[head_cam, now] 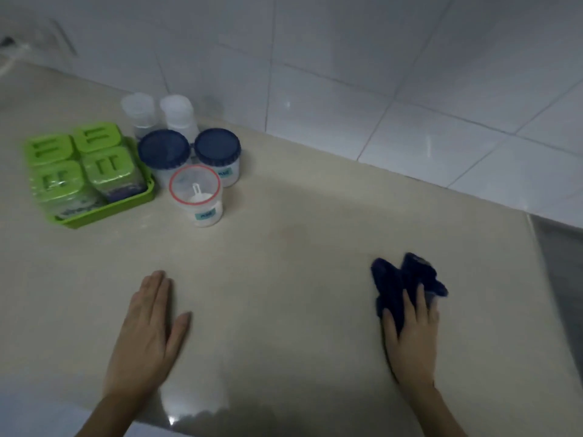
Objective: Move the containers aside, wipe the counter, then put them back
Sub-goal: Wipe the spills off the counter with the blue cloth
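Observation:
Containers stand grouped at the far left of the beige counter (284, 263): a green tray (126, 205) with several green-lidded boxes, two blue-lidded jars (164, 149) (217, 147), a clear red-rimmed jar (195, 190) with a scoop inside, and two clear bottles (138, 108) (178, 110) behind them. My left hand (148, 329) lies flat on the counter, fingers together, holding nothing. My right hand (413, 335) presses down on a dark blue cloth (407, 279) at the right side of the counter.
A white tiled wall (378, 89) runs along the counter's back edge. At the far right the counter ends at a dark drop (561, 279), apparently a sink. A wall socket (60, 36) sits at upper left.

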The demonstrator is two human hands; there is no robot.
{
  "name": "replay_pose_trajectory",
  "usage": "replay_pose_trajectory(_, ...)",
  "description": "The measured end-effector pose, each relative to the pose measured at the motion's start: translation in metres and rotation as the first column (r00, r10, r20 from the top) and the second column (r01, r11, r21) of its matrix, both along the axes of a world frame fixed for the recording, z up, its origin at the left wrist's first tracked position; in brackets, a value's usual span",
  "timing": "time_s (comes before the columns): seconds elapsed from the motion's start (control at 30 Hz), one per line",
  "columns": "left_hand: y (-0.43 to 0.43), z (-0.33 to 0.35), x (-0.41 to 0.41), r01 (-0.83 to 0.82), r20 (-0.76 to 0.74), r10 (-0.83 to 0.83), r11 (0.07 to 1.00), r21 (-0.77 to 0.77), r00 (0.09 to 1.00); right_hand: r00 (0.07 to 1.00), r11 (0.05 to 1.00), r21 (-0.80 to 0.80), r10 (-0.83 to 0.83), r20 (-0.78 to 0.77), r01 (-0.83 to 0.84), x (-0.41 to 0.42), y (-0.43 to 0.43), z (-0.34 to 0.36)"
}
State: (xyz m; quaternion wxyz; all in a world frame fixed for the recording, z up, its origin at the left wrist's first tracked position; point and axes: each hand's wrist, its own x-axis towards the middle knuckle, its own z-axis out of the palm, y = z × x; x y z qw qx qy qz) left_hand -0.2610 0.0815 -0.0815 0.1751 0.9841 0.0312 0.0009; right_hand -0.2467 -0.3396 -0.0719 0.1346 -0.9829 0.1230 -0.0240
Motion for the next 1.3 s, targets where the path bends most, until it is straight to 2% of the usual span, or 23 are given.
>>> replay_pose_trajectory(0.1,0.000,0.002,0.005,0.003,0.003,-0.003,1.000,0.007,1.000,0.988,0.987,-0.023,0.157,-0.004,-0.157,0.030,0.060,0.001)
replay_pose_trajectory(0.2,0.002,0.001,0.004,0.005,0.010,-0.005,1.000,0.025,1.000,0.906,0.901,-0.095,0.418,-0.072,-0.423,0.060,0.144,-0.005)
replay_pose_trajectory(0.27,0.002,0.001,0.002,0.002,0.005,-0.002,1.000,0.028,1.000,0.850,0.847,-0.076,0.522,-0.064,-0.526,0.072,0.185,-0.010)
replay_pose_trajectory(0.33,0.001,0.001,0.001,-0.003,-0.005,0.003,1.000,0.030,1.000,0.815,0.815,-0.028,0.579,-0.017,-0.579,0.078,0.191,-0.013)
replay_pose_trajectory(0.4,0.002,0.002,0.001,0.001,-0.012,0.000,0.999,0.038,1.000,0.810,0.809,-0.052,0.586,0.000,-0.586,0.077,0.161,-0.016)
replay_pose_trajectory(0.47,0.002,0.001,0.000,0.022,-0.011,-0.021,0.999,0.040,1.000,0.880,0.879,-0.067,0.474,0.015,-0.472,0.073,0.106,-0.017)
replay_pose_trajectory(0.57,0.000,0.001,-0.001,0.029,-0.024,-0.028,0.999,0.043,0.999,0.993,0.991,-0.066,0.114,-0.003,-0.114,0.062,0.005,-0.016)
replay_pose_trajectory(0.67,0.001,-0.002,-0.001,0.019,-0.018,-0.019,0.999,0.038,1.000,0.986,0.988,-0.057,-0.150,-0.065,0.147,0.046,-0.051,-0.011)
replay_pose_trajectory(0.73,0.003,-0.003,0.001,0.012,-0.009,-0.012,1.000,0.010,1.000,0.974,0.975,-0.053,-0.217,-0.063,0.214,0.049,-0.048,-0.009)
replay_pose_trajectory(0.8,0.002,-0.005,0.001,0.018,-0.003,-0.018,1.000,-0.007,1.000,0.976,0.975,-0.067,-0.216,-0.032,0.213,0.060,-0.028,-0.008)
replay_pose_trajectory(0.9,0.007,-0.007,0.000,0.023,0.015,-0.023,0.999,-0.023,1.000,0.998,0.997,-0.071,-0.035,-0.043,0.032,0.099,0.043,-0.012)
replay_pose_trajectory(0.97,0.007,-0.007,0.001,0.026,0.024,-0.026,0.999,-0.023,0.999,0.982,0.978,-0.099,0.181,-0.054,-0.185,0.121,0.108,-0.017)
replay_pose_trajectory(1.0,0.006,-0.007,0.001,0.030,0.027,-0.029,0.999,-0.022,0.999,0.946,0.939,-0.125,0.316,-0.069,-0.322,0.126,0.141,-0.019)
replay_pose_trajectory(1.03,0.005,-0.006,0.001,0.033,0.036,-0.032,0.999,-0.018,0.999,0.888,0.879,-0.127,0.453,-0.079,-0.460,0.127,0.169,-0.020)
replay_pose_trajectory(1.1,0.004,-0.004,0.001,0.024,0.047,-0.024,1.000,-0.007,0.999,0.704,0.698,-0.094,0.705,-0.082,-0.710,0.116,0.197,-0.018)
replay_pose_trajectory(1.17,0.002,0.000,0.001,-0.004,0.021,0.004,1.000,-0.014,1.000,0.519,0.518,-0.038,0.855,-0.012,-0.854,0.100,0.176,-0.013)
replay_pose_trajectory(1.2,0.002,0.002,0.000,-0.012,0.013,0.012,1.000,-0.019,1.000,0.473,0.474,-0.013,0.881,0.022,-0.881,0.090,0.153,-0.010)
replay_pose_trajectory(1.23,0.003,0.004,-0.002,-0.011,0.011,0.011,1.000,-0.022,1.000,0.477,0.477,0.015,0.879,0.030,-0.879,0.081,0.125,-0.010)
replay_pose_trajectory(1.27,0.002,0.004,-0.002,-0.002,0.015,0.003,1.000,-0.020,1.000,0.532,0.532,0.031,0.846,0.028,-0.846,0.074,0.092,-0.008)
replay_pose_trajectory(1.3,0.001,0.004,-0.002,0.003,0.018,-0.003,1.000,-0.019,1.000,0.627,0.626,0.033,0.779,0.020,-0.779,0.068,0.054,-0.006)
